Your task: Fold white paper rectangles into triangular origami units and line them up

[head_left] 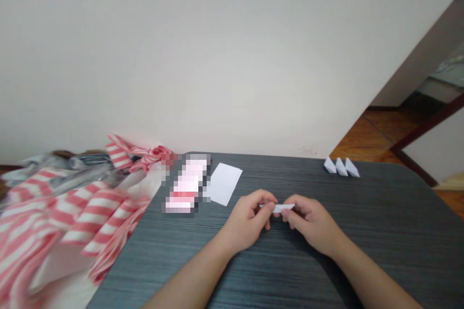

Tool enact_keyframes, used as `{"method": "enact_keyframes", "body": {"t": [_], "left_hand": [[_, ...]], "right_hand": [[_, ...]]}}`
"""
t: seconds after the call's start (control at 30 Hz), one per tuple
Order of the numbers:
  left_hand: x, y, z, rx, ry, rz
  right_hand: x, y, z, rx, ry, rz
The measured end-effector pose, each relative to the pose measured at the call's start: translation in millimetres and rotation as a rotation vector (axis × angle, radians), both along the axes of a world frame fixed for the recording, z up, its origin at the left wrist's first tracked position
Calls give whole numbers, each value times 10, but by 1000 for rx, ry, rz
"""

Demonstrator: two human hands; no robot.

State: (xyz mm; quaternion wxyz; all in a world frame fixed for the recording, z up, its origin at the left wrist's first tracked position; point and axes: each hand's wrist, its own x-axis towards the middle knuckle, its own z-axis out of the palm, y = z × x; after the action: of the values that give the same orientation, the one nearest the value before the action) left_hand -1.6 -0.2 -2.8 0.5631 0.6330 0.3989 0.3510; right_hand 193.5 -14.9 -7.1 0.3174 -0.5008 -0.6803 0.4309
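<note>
A small folded strip of white paper (282,208) is pinched between both my hands over the dark grey table (275,275). My left hand (250,219) has its fingers curled and closed on the paper's left end. My right hand (310,222) is closed on the right end. Both wrists rest low over the tabletop. Behind my left hand lies a flat white paper rectangle (225,183).
Three small folded white paper triangles (341,166) stand in a row at the table's far right edge. A blurred pink and white object (186,183) lies beside the paper rectangle. Red and white striped cloth (72,222) is heaped to the left. A white wall rises behind.
</note>
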Motion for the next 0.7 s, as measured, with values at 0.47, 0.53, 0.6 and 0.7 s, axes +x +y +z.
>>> {"method": "enact_keyframes", "body": {"t": [0.47, 0.53, 0.6, 0.7], "left_hand": [[-16, -13, -96, 19, -18, -43], [-18, -8, -87, 54, 25, -48], [-18, -3, -59, 87, 54, -52], [-14, -2, -15, 109, 67, -44]], "right_hand": [[8, 2, -21, 15, 53, -39], [14, 9, -32, 28, 44, -39], [19, 16, -35, 52, 34, -34], [22, 24, -24, 102, 11, -25]]}}
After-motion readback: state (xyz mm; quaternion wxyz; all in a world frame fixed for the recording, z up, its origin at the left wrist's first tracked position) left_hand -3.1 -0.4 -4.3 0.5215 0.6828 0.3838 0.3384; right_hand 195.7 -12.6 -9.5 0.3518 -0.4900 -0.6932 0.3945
